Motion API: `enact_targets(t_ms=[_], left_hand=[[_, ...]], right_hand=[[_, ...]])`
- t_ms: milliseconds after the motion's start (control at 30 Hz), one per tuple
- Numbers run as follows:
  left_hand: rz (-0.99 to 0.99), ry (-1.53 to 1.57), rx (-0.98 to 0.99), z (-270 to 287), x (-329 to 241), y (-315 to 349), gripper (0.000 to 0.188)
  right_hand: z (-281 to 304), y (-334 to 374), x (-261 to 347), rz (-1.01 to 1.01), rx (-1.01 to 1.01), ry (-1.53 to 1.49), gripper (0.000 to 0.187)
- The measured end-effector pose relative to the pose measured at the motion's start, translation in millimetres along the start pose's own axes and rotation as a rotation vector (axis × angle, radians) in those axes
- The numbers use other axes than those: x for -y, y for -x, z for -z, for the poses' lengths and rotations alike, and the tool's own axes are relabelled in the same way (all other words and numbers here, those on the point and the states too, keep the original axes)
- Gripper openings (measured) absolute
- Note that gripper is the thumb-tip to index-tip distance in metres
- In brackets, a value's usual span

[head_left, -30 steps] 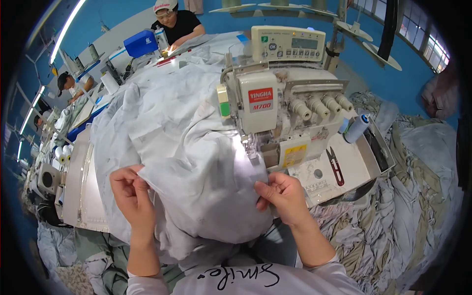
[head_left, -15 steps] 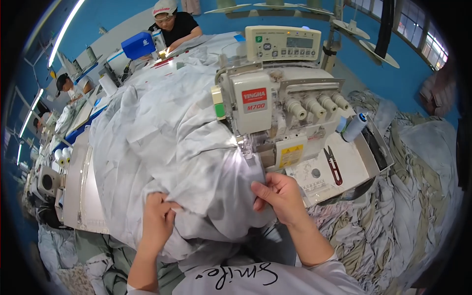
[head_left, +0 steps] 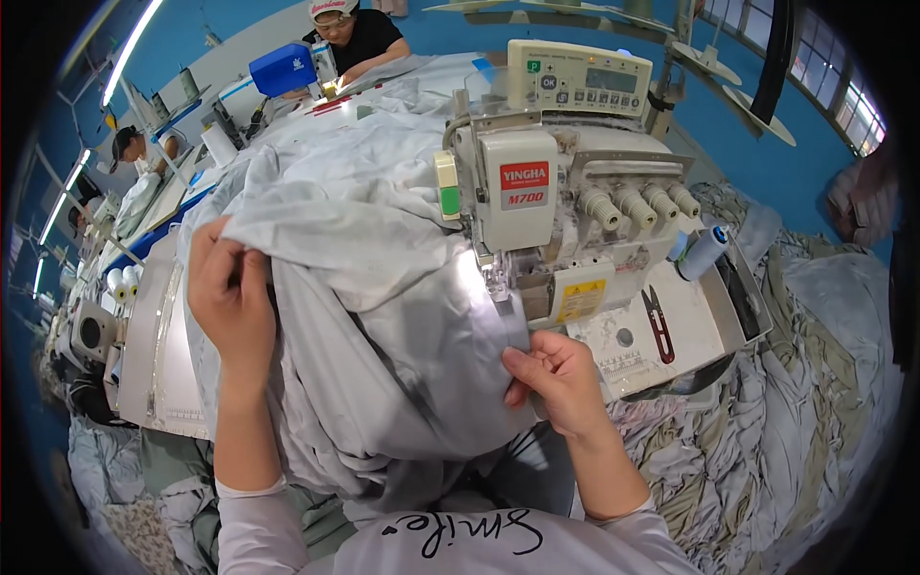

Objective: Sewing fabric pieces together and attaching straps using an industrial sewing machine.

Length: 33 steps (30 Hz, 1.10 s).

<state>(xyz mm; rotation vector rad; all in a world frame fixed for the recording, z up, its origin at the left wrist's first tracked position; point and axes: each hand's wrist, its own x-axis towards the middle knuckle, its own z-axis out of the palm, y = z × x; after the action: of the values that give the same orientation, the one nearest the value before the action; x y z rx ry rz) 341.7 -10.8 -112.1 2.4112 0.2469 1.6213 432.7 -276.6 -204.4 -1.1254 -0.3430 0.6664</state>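
Grey fabric: a large pale grey cloth (head_left: 383, 326) lies heaped over the sewing table (head_left: 144, 355), draped from the far side down toward the person's lap, its near part bunched between the two hands.
Left hand: the left hand (head_left: 230, 297) is raised on the left side of the heap, back of the hand toward the camera, fingers (head_left: 213, 251) curled tight around a gathered fold near the top of the cloth. The fold comes out above the knuckles and falls away to the right.
Right hand: the right hand (head_left: 556, 374) sits low, just in front of the machine, fingers bent in and closed, thumb pressed on top, pinching the cloth's edge. That edge lies directly under the fingertips and runs up toward the needle area.
Machine: a cream overlock sewing machine (head_left: 556, 211) stands just beyond the right hand, the cloth touching its front and left side.
Control box: a pale panel with buttons (head_left: 580, 77) sits behind the machine.
Snips: small red-handled thread snips (head_left: 657, 321) lie on the machine's tray, right of the right hand and apart from it.
Thread: a blue-tipped cone (head_left: 702, 251) stands at the tray's far right.
Surroundings: more crumpled cloth (head_left: 805, 402) is piled at right; another person (head_left: 350, 34) works at the far end.
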Motion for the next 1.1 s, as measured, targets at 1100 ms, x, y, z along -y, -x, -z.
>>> enact_targets(t_ms=[1100], left_hand=[[-0.253, -0.418, 0.082, -13, 64, -151, 0.018]], right_hand=[[-6, 2, 9, -0.038, -0.007, 0.054, 0.017]])
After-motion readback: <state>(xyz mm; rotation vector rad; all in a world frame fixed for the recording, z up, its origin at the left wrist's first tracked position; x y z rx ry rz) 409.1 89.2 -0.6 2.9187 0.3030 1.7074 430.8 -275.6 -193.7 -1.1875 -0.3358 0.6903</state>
